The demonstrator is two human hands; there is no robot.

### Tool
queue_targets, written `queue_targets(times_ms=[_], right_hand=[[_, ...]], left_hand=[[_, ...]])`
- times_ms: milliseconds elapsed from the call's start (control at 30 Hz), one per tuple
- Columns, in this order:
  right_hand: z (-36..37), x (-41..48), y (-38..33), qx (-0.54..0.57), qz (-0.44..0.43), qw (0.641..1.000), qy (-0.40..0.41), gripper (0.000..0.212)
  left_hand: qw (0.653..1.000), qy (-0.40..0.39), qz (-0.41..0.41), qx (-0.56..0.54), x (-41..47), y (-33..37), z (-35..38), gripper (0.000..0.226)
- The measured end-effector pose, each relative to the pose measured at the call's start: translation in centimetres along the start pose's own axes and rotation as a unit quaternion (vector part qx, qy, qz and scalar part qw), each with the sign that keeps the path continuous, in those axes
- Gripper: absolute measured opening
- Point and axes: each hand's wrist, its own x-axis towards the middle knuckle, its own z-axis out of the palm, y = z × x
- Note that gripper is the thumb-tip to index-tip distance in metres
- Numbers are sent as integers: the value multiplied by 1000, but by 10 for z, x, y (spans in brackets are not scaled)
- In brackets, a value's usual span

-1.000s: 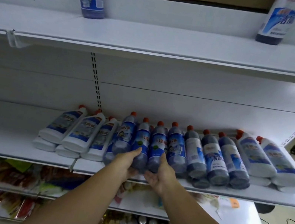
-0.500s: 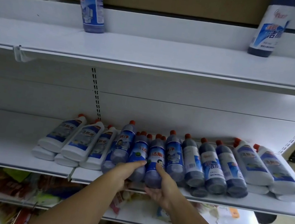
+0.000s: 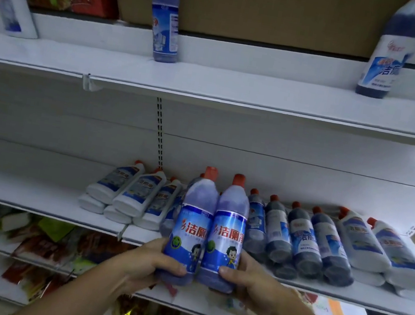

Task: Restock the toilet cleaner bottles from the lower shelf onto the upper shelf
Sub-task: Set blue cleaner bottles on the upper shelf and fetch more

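Head view: the left hand (image 3: 148,260) grips the left bottle (image 3: 190,226) and the right hand (image 3: 251,283) grips the right bottle (image 3: 228,232), thumbs across the labels. Both bottles are upright, touching side by side, in front of the lower shelf (image 3: 18,180). Behind them, more bottles (image 3: 297,238) lie in rows on it. On the upper shelf (image 3: 240,88) three bottles (image 3: 166,18) stand well apart.
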Motion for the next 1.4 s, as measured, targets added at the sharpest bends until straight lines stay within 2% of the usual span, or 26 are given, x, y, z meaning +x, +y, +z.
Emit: queue_targets(times_ms=[100, 233, 367, 433, 600, 733, 833, 1000, 1133, 1400], right_hand=[[11, -5, -12, -71, 2, 997, -26, 94], [34, 1, -24, -106, -16, 992, -68, 100], [62, 3, -39, -177, -47, 978, -102, 79], [77, 4, -47, -213, -63, 968, -118, 79], [126, 3, -73, -264, -114, 949, -132, 69], [170, 6, -103, -303, -164, 932, -114, 80], [200, 10, -129, -319, -215, 919, -87, 80], [229, 14, -176, -343, -275, 898, -14, 68], [233, 19, -222, -367, -305, 878, 43, 59], [203, 84, -302, -381, -292, 870, 115, 63]], left_hand=[[999, 21, 26, 5, -28, -2, 6, 59], [995, 56, 73, -30, -60, 1, 4, 68], [987, 91, 115, -59, -92, 9, -9, 87], [983, 98, 142, -62, -108, 17, -19, 92], [975, 98, 197, -39, -146, 49, -42, 81], [968, 96, 226, 52, -173, 90, -68, 83], [955, 89, 249, 134, -190, 128, -90, 90], [919, 58, 330, 207, -206, 205, -108, 83], [886, 65, 391, 241, -189, 268, -122, 90], [893, 88, 362, 252, -106, 348, -155, 97]])
